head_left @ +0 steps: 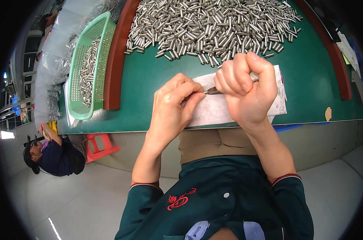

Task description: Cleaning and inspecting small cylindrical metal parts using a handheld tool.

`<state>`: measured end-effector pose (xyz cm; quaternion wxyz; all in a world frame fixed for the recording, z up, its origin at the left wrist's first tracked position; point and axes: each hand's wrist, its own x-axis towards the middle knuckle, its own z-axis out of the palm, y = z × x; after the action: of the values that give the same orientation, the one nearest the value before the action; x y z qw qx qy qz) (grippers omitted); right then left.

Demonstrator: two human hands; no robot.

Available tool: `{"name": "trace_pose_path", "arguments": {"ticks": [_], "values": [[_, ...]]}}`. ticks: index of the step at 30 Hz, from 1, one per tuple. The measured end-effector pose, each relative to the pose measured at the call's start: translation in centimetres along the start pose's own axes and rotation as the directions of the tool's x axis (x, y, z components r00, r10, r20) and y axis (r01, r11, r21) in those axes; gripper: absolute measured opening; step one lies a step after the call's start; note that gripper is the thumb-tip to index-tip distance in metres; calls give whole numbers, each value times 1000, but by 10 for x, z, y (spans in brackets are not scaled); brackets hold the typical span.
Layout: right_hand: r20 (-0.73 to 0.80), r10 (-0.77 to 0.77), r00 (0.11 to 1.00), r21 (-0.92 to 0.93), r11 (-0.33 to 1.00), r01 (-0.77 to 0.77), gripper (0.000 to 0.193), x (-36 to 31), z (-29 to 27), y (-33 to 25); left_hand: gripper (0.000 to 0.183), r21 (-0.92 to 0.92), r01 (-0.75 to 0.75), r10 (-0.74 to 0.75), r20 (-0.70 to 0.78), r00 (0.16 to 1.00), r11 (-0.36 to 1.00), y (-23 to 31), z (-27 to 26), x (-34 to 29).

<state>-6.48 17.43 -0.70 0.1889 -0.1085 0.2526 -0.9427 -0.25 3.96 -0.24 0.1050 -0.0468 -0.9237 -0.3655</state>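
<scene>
My left hand (174, 102) is closed in a pinch above a white cloth or paper (213, 110) smudged with grey. At its fingertips shows the shiny end of a small metal cylinder (206, 93), mostly hidden by the fingers. My right hand (249, 86) makes a fist round a tool with a narrow, tapered grey tip (214, 91); the fingers hide most of its handle, so its exact kind does not show. The tip points left and meets the left fingertips. Just beyond both hands spreads a large heap of small shiny metal cylinders (213, 28).
A light green perforated basket (73, 94) with more cylinders stands left, outside a reddish-brown rail (116, 76). Another rail (337, 64) bounds the green table (309, 92) at right. Clear plastic bags of metal parts (53, 68) line the far left. A person (61, 156) sits near a red stool (102, 148).
</scene>
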Motion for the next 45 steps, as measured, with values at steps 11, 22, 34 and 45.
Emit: {"name": "trace_pose_path", "arguments": {"ticks": [11,22,34,45], "values": [[-17,8,1000,-182,983,-11,38,-3,8,2,8,-19,3,-4,-25,1000,1000,1,2,0],[53,-45,998,-441,895,64,32,-7,19,4,8,3,2,-2,-15,1000,1000,4,-1,4],[50,-69,996,-320,944,82,31,-6,9,5,9,-688,362,-288,227,930,629,-6,-18,-2],[36,-21,999,-212,977,28,36,-3,9,6,23,-884,434,-367,350,862,177,-24,-28,-1]]}}
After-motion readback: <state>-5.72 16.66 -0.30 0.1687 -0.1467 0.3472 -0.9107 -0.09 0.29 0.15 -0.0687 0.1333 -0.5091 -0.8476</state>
